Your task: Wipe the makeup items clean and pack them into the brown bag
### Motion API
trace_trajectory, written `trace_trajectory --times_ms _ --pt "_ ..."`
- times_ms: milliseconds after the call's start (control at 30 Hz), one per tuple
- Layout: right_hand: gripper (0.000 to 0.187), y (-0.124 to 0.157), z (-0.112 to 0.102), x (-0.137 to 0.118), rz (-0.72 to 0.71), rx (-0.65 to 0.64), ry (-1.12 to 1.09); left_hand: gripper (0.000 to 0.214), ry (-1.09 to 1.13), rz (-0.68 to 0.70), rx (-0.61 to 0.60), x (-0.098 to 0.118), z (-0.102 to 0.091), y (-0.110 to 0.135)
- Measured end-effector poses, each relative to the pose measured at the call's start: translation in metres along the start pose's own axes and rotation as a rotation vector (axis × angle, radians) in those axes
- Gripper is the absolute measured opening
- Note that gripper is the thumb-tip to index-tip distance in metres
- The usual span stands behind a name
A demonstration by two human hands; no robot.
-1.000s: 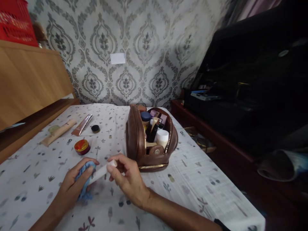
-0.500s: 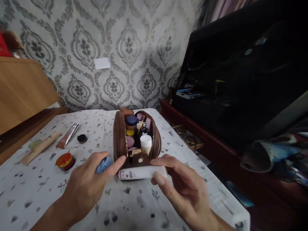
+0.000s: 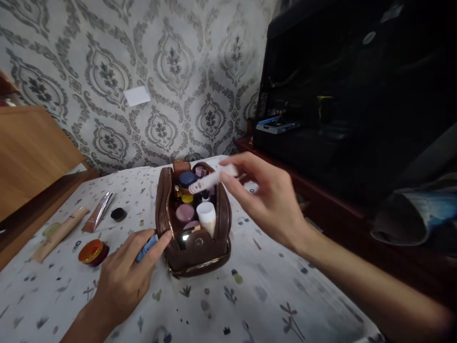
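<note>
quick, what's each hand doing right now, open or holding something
Left hand: closed on a blue cloth, at the bag's near left side.
Right hand: closed on a white tube, above the open brown bag.

The right hand [image 3: 269,195] pinches with thumb against fingertips, its wrist behind the grip and the forearm [image 3: 360,281] slanting back to the grip's lower right. Lower and left of that grip, the left hand [image 3: 123,271] is curled, back upward, thumb stretched forward.
</note>
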State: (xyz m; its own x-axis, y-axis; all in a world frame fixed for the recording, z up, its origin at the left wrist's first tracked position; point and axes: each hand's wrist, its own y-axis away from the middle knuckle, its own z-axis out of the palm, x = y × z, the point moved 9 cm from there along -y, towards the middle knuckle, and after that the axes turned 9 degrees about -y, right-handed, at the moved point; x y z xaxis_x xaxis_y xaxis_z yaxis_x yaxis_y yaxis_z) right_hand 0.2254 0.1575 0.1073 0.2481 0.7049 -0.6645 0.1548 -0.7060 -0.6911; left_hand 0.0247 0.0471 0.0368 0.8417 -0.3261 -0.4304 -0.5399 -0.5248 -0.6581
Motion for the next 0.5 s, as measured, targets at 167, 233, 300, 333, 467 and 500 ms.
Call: trace_trajectory --times_ms 167,233,300,333,467,500 --pt "0.018 -0.076 0.065 0.025 0.053 -0.244 0.276 0.041 -0.01 0.007 0.014 -0.001 0.003 0.0" --pt "0.021 -0.092 0.089 0.035 0.077 -0.329 0.39 0.04 -0.022 0.01 0.01 -0.001 0.005 0.001" --pt "0.023 -0.098 0.108 0.042 0.096 -0.414 0.459 0.042 -0.021 0.006 0.007 -0.002 0.006 0.001" --pt "0.023 -0.1 0.116 0.044 0.104 -0.448 0.484 0.043 -0.017 0.003 0.008 -0.002 0.006 0.002" --pt "0.023 -0.101 0.14 0.055 0.156 -0.526 0.51 0.053 -0.01 -0.011 0.005 -0.002 0.008 0.003" --pt "0.023 -0.101 0.146 0.058 0.175 -0.536 0.493 0.054 -0.011 -0.012 0.003 -0.002 0.008 0.003"
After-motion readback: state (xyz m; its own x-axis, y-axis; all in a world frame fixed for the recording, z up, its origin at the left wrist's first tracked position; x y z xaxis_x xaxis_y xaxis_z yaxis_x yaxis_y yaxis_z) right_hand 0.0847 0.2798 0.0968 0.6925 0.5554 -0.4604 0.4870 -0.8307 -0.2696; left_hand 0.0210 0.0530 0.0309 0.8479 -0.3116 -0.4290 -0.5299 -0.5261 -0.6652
